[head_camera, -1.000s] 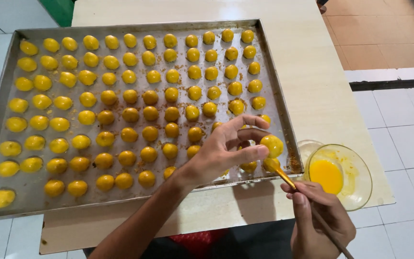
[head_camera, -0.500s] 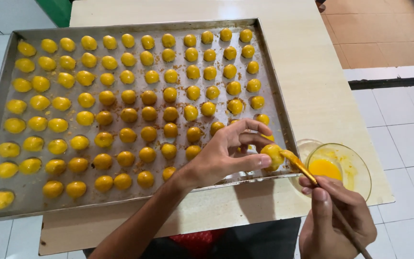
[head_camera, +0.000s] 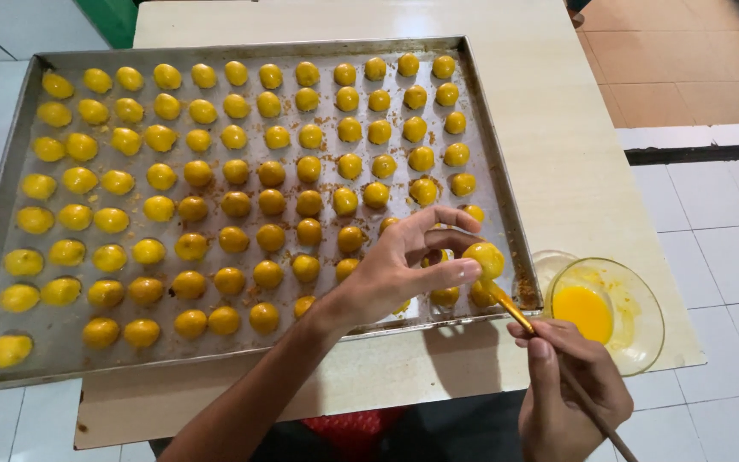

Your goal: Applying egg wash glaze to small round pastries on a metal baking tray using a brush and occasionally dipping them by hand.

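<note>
Holding a pastry ball [head_camera: 484, 257] — brush [head_camera: 515, 312] touching it.

Pale wooden table [head_camera: 575, 162]: bears one large metal baking tray [head_camera: 215, 50] and one glass bowl [head_camera: 635, 299] at its near corner.

Your left forearm runs up from lower left, wrist straight. Your left hand [head_camera: 395, 269] palm-down, fingers curled, thumb and fingertips pinched together at right end, grip closed. Your right hand [head_camera: 570, 389] at lower right, wrist bent inward, fingers folded in pen-like pinch, grip closed, just apart from left hand.
</note>
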